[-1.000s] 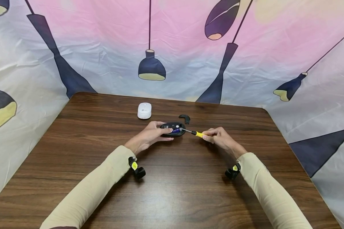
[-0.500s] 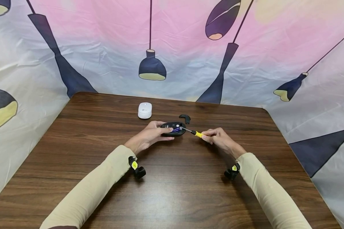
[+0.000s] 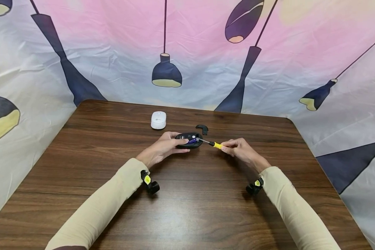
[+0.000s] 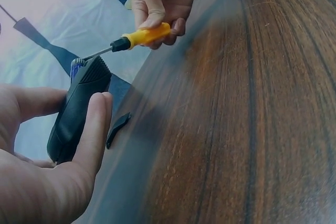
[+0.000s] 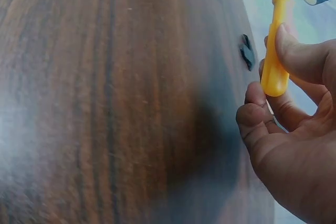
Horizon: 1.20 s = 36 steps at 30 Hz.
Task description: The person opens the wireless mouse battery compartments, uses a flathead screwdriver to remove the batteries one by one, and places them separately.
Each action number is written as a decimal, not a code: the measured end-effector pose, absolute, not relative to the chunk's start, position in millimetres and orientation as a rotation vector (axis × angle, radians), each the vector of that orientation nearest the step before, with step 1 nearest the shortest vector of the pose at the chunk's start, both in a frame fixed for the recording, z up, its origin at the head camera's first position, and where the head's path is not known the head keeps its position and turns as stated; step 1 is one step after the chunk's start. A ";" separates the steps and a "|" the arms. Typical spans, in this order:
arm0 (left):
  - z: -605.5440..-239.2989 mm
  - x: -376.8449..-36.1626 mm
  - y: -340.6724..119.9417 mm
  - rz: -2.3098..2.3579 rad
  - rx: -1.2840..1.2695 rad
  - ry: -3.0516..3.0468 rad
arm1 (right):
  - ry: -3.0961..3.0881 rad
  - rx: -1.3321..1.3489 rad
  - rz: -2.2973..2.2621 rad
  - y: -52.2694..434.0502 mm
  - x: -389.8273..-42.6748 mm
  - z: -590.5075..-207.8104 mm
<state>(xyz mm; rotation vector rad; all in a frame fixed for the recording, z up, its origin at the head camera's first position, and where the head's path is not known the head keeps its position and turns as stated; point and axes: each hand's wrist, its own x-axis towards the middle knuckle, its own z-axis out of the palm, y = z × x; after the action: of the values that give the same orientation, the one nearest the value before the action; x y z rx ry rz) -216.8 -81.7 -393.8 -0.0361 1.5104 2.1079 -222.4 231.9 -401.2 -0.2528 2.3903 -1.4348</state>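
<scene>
Battery [image 3: 192, 141] sits in black mouse [image 3: 189, 140], screwdriver [image 3: 213, 143] tip touching.

Screwdriver [image 3: 213, 143] tip: contact point inside the black mouse [image 3: 189, 140] too small to resolve from the head view; in the right wrist view the shaft is cut off by the top edge. The left hand [image 4: 42, 171] runs off the picture's left and bottom edges and hides the mouse's near side. Logo on the white mouse [image 3: 158, 120], far left, illegible.
</scene>
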 end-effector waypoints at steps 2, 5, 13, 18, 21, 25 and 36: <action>-394.1 -216.8 -82.4 2.110 -0.037 1.513 | 2.416 -0.268 -1.406 233.1 -222.7 -398.3; -394.4 -216.5 -83.2 2.107 -0.033 1.521 | 2.466 -0.316 -1.348 235.6 -223.6 -394.4; -394.0 -215.0 -83.3 2.092 -0.062 1.533 | 2.557 -0.384 -1.246 243.9 -224.1 -382.3; -395.8 -213.8 -83.5 2.100 -0.053 1.536 | 2.627 -0.420 -1.182 249.3 -224.1 -376.1; -396.8 -213.1 -84.1 2.098 -0.056 1.542 | 2.667 -0.444 -1.130 252.0 -223.7 -372.8; -398.1 -213.2 -84.4 2.087 -0.063 1.550 | 2.697 -0.449 -1.075 254.9 -221.9 -369.4; -399.0 -212.8 -84.5 2.079 -0.045 1.560 | 2.732 -0.347 -0.963 258.5 -220.6 -370.0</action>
<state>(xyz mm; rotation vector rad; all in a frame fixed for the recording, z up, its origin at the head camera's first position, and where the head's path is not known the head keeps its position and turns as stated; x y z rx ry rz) -212.8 -84.5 -399.0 -0.0451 1.5603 2.0790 -220.6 258.5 -370.0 -0.3466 2.7320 -0.9629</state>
